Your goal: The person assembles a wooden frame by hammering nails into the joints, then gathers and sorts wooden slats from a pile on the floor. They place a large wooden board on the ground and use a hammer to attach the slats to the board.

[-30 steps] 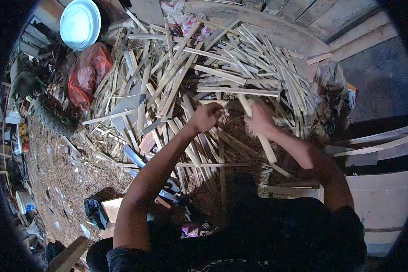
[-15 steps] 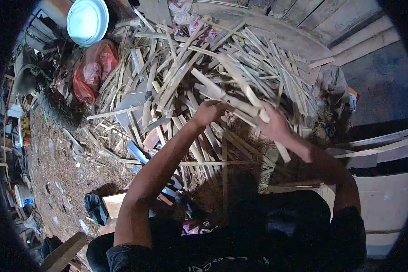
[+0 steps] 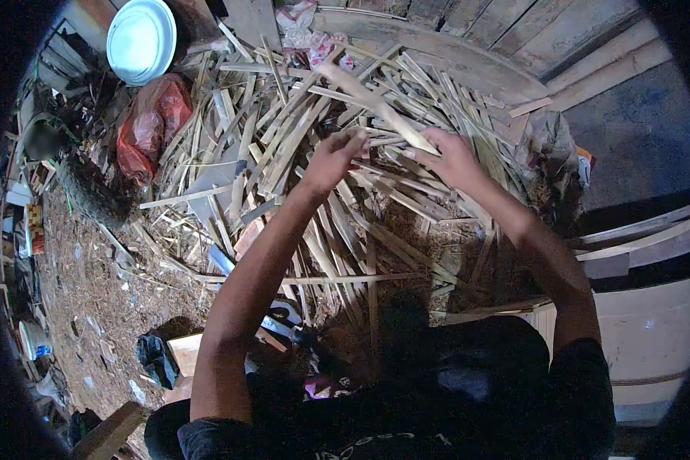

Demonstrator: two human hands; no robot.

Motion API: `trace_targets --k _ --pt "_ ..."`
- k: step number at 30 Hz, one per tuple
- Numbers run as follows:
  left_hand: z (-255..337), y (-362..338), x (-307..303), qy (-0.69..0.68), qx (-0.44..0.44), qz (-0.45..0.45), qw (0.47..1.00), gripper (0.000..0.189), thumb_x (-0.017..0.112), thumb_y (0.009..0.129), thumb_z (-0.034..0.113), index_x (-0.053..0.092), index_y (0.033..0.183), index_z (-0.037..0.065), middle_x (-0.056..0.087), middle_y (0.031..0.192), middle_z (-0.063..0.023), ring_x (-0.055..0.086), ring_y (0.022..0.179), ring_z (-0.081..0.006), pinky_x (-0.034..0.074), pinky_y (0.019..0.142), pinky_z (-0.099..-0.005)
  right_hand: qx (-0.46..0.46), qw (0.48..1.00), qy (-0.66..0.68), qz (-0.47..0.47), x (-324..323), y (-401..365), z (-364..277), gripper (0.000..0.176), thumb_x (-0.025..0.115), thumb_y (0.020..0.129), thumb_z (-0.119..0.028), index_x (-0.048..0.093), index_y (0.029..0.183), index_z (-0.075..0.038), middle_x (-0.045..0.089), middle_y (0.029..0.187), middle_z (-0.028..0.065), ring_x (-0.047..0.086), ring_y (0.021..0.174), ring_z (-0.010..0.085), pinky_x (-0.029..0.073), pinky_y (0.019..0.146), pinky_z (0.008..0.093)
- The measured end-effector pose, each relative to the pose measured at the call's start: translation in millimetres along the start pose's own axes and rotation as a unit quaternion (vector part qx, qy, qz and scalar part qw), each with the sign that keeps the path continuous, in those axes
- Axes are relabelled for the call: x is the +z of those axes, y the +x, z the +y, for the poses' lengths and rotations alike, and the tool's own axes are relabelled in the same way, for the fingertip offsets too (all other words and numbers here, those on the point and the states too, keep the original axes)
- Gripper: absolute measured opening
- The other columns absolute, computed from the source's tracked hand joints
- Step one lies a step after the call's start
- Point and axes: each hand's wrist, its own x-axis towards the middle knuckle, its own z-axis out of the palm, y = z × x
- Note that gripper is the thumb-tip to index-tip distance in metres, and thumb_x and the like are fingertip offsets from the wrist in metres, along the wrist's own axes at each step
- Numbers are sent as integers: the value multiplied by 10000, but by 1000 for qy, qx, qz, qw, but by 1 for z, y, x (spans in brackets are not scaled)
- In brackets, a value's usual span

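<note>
My right hand (image 3: 448,161) is closed around the lower end of a pale wooden strip (image 3: 379,107). The strip slants up and to the left, slightly blurred, above a heap of similar wood strips (image 3: 291,146). To the left, my left hand (image 3: 335,159) hovers over the same heap with its fingers curled together. Whether anything sits between those fingertips I cannot make out. Below both hands, more loose strips (image 3: 410,195) lie crisscrossed on the debris-covered ground.
A white basin (image 3: 140,42) stands at the upper left, above a red plastic bag (image 3: 155,126). Wooden boards (image 3: 506,34) line the back. A crumpled greyish bag (image 3: 548,146) sits at right. A black plastic bag (image 3: 156,359) lies at lower left.
My right hand has lifted slightly, and the strip in it now points farther up and left. My left hand has moved up and left, away from the strips between the hands.
</note>
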Motion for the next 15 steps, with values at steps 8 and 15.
trace_targets --k 8,15 --pt "21 -7 10 -224 120 71 965 259 592 989 263 638 1016 10 650 917 -42 645 875 -152 535 767 -317 -54 998 24 -2 16 16 -19 452 760 835 -341 650 1105 4 692 1022 177 672 936 302 504 839 383" --pt "28 -9 -2 -180 125 98 971 259 607 978 279 652 1058 38 680 960 -52 649 867 -142 500 756 -302 -37 998 43 16 14 21 -45 383 741 861 -282 647 1096 6 698 965 165 671 880 254 504 798 368"
